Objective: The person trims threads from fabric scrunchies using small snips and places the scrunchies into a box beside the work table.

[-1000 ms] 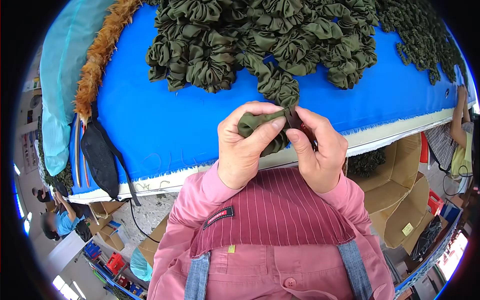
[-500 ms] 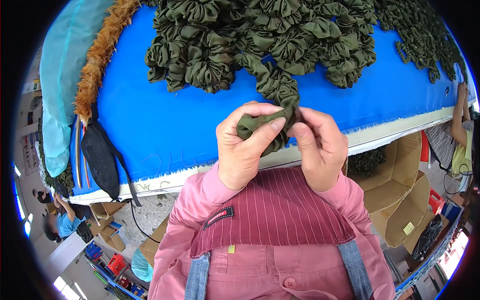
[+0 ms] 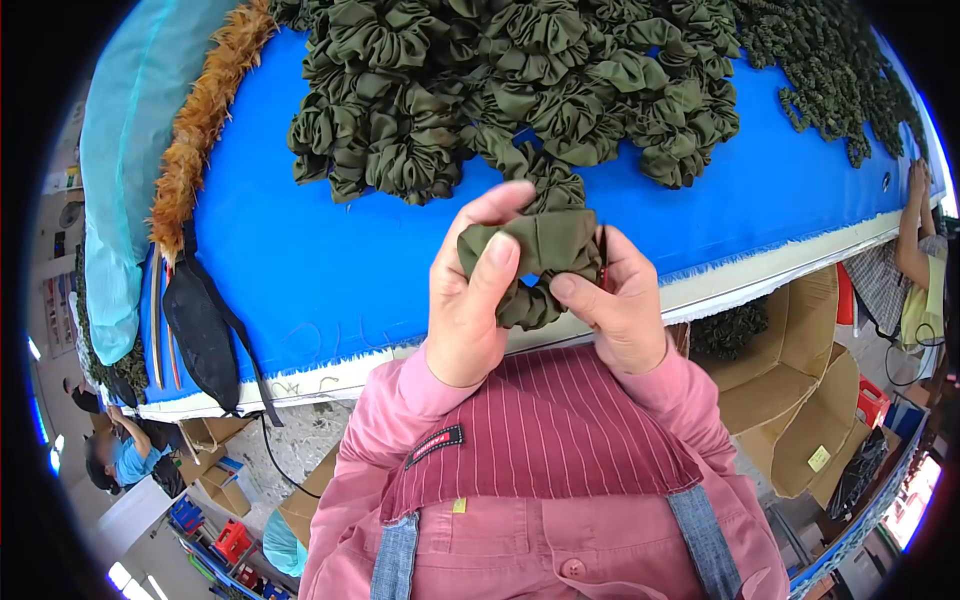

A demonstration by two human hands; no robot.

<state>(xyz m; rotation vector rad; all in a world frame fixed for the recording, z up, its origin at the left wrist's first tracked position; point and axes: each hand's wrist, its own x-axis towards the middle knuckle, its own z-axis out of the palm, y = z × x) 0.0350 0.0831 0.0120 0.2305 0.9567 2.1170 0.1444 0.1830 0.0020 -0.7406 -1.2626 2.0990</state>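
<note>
A blue table (image 3: pixel 340 250) carries a heap of green scrunchies (image 3: pixel 415 150), with a feather duster (image 3: pixel 190 150) at its left. The held scrunchie (image 3: pixel 545 240) is above the table's near edge, between both hands — the left hand (image 3: pixel 468 300) pinches it under the thumb, the right hand (image 3: pixel 622 305) grips its other side — and a dark-and-red object (image 3: pixel 603 257) beside the right fingers is mostly hidden.

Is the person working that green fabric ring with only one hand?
No, the left hand and the right hand both have hold of the green fabric ring.
</note>
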